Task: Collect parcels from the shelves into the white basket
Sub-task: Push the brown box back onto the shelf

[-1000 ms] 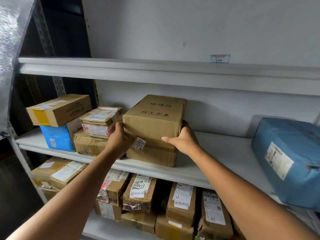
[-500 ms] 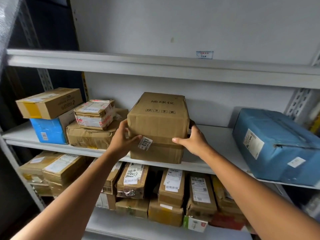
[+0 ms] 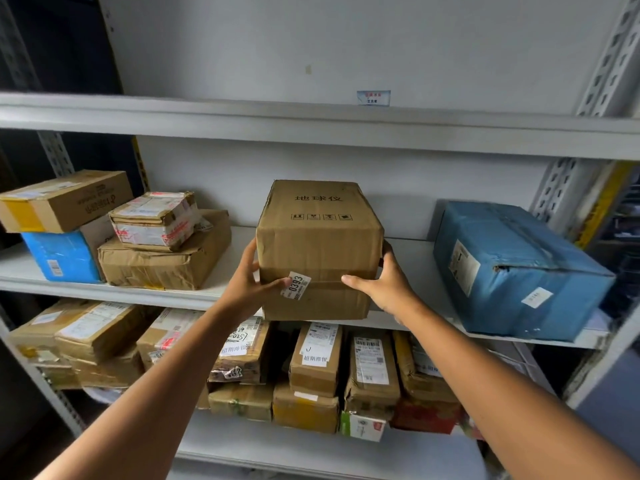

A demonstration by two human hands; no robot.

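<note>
Both hands are clamped on one tall brown box (image 3: 322, 237) at the front edge of the middle shelf (image 3: 415, 252). The left hand (image 3: 247, 285) holds the box's left side, its thumb laid across the front face and touching a white sticker (image 3: 296, 286) printed 0393. The right hand (image 3: 384, 284) mirrors it on the right side, thumb on the front face, fingers wrapped round toward the back. The base of the box overlaps the shelf's front lip; whether it rests there or is lifted clear I cannot tell.

Left of the box, apart from it, lies a flat crumpled parcel (image 3: 162, 265) with a small taped parcel (image 3: 156, 220) on top. Further left of the box a long carton (image 3: 65, 199) sits on a blue box (image 3: 62, 258). Right of the brown box, with bare shelf between, is a large blue parcel (image 3: 512, 268) whose wrapping is torn along one edge.

Below the box, the lower shelf (image 3: 311, 452) is packed with brown parcels (image 3: 313, 358) – many standing on end, white labels facing out. Above the box runs the upper shelf (image 3: 311, 129), and on the wall behind that shelf is a small blue-and-white tag (image 3: 373, 98), its text too small to read.
</note>
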